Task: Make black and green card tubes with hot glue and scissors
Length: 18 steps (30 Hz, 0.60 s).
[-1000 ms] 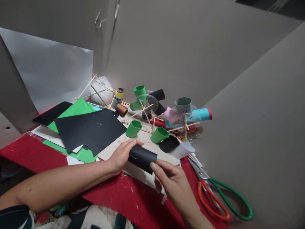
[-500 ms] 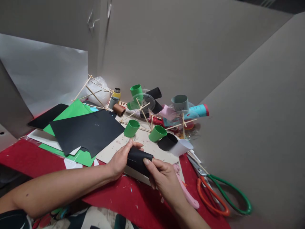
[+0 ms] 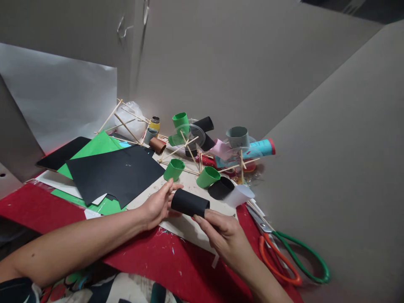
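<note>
A black paper tube point(image 3: 190, 202) is held on its side above the beige board, its right end pinched between the thumb and fingers of my right hand point(image 3: 225, 229). My left hand point(image 3: 159, 204) is open at the tube's left end, fingers stretched out and partly behind it; I cannot tell if they touch it. Just beyond my left hand stands a green paper tube point(image 3: 174, 170). A second green tube point(image 3: 208, 177), a black tube point(image 3: 221, 188) and a white tube point(image 3: 240, 195) lie in a row past the held one.
Large scissors point(image 3: 284, 252) with orange and green handles lie at the right. Black sheets point(image 3: 116, 172) and green sheets point(image 3: 101, 147) are piled at the left. Stick frames point(image 3: 187, 145) with clear plastic discs stand at the back against the grey wall, on a red-covered table point(image 3: 189, 261).
The black tube has turned and shifted slightly right in my right hand. My left hand has loosened from it, its fingers now straighter. The pink tool under my right arm is hidden.
</note>
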{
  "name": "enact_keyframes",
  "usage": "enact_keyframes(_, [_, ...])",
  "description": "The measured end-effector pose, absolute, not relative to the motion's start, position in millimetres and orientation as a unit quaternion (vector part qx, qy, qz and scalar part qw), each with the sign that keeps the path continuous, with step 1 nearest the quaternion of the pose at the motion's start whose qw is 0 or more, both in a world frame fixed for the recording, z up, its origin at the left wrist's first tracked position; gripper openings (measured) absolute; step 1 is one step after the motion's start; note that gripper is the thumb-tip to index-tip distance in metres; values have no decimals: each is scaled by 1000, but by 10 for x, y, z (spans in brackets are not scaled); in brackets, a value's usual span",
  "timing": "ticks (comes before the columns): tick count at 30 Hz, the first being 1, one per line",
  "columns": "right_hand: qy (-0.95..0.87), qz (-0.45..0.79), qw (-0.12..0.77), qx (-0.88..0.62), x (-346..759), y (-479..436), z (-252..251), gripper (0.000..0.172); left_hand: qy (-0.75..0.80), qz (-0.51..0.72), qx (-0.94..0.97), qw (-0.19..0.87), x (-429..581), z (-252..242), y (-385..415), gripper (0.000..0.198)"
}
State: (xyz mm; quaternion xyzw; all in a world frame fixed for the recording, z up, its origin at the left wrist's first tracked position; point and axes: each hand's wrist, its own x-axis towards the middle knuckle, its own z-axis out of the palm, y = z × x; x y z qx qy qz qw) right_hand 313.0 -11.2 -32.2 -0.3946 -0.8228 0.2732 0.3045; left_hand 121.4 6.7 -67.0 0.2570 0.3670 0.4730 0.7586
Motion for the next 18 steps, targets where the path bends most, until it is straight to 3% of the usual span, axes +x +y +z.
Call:
enact_keyframes(5, [-842,270,267,-382,3132,-123,-377,38,383,466,255,755,1298,-724,10,48])
enact_keyframes(9, [-758,376,286,-449,3034,-162,-363,31,383,512,297,709,1306,-722,-17,43])
enact_keyframes(14, [-642,477,322,-506,2922,-210,-316,49,421,518,442,599,1251,-648,-47,37])
enact_keyframes(18, [-636,491,310,-509,2898,-229,-324,53,391,512,331,689,1260,-666,-4,54])
